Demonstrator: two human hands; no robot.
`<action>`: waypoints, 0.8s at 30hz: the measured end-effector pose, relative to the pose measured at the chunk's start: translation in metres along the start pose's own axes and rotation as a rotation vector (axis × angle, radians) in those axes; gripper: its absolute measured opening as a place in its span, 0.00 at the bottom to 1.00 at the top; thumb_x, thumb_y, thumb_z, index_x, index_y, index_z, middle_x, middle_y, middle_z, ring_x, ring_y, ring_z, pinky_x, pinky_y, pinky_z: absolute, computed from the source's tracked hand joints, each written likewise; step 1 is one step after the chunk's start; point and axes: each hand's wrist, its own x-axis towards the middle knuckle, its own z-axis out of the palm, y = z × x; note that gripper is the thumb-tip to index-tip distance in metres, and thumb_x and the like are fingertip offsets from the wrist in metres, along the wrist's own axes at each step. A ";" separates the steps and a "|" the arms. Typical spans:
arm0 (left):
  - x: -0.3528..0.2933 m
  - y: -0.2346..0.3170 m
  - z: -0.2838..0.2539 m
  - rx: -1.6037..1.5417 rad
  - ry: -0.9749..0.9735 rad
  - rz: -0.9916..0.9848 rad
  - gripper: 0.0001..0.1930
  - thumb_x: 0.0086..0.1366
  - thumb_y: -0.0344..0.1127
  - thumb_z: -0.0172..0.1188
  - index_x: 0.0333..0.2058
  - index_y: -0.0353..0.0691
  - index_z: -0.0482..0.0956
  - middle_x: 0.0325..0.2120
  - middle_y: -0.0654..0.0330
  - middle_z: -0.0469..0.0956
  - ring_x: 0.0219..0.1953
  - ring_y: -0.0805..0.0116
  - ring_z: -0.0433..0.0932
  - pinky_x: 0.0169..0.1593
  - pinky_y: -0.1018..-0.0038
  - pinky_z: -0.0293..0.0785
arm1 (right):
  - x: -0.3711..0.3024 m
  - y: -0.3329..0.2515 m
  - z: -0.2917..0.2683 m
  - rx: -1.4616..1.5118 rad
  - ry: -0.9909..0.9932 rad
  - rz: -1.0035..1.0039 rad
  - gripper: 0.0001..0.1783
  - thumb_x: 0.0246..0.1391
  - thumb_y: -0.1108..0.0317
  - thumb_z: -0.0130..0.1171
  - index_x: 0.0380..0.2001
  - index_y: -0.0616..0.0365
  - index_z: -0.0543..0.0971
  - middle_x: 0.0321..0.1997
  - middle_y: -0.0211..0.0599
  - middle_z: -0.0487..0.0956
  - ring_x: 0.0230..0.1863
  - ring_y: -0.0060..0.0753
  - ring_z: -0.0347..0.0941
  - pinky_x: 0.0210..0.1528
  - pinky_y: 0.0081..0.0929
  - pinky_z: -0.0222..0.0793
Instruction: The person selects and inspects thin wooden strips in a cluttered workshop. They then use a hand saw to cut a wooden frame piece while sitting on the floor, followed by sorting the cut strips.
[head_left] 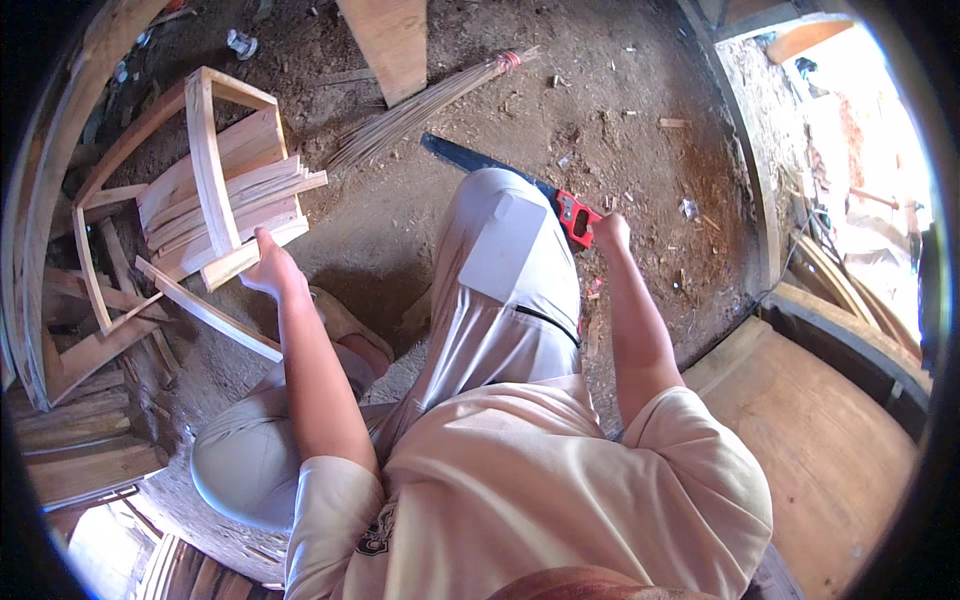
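My right hand is closed around the red handle of a handsaw, whose dark blade points away to the far left, partly hidden behind my raised knee. To the left, my left hand grips the near end of a short pale wooden piece. That piece meets the foot of an upright slat belonging to a wooden frame; whether they are joined I cannot tell. Several pale boards lie stacked inside and beside the frame.
A bundle of thin sticks tied in red lies ahead, near a wide board. A narrow strip slants below my left hand. Lumber is piled at left; a large panel stands at right. Wood chips litter the dirt floor.
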 end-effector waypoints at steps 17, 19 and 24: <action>0.014 -0.007 -0.002 0.069 -0.013 -0.058 0.37 0.60 0.27 0.68 0.62 0.23 0.57 0.59 0.43 0.68 0.58 0.56 0.71 0.63 0.63 0.67 | 0.005 0.009 0.015 0.621 -0.109 0.150 0.20 0.47 0.54 0.70 0.38 0.57 0.86 0.31 0.37 0.85 0.34 0.37 0.83 0.38 0.36 0.78; 0.016 -0.009 -0.005 0.020 0.009 0.004 0.29 0.59 0.23 0.67 0.58 0.24 0.68 0.52 0.46 0.76 0.51 0.59 0.77 0.58 0.65 0.72 | 0.020 0.015 0.027 1.153 -0.284 0.130 0.15 0.51 0.65 0.65 0.42 0.58 0.84 0.36 0.38 0.84 0.40 0.38 0.82 0.41 0.35 0.78; 0.021 -0.015 -0.013 0.024 0.002 0.082 0.24 0.58 0.22 0.66 0.53 0.25 0.74 0.48 0.51 0.80 0.47 0.63 0.79 0.53 0.68 0.75 | -0.009 -0.024 -0.067 1.252 -0.506 -0.165 0.15 0.47 0.80 0.54 0.40 0.61 0.79 0.36 0.35 0.80 0.37 0.32 0.77 0.40 0.26 0.73</action>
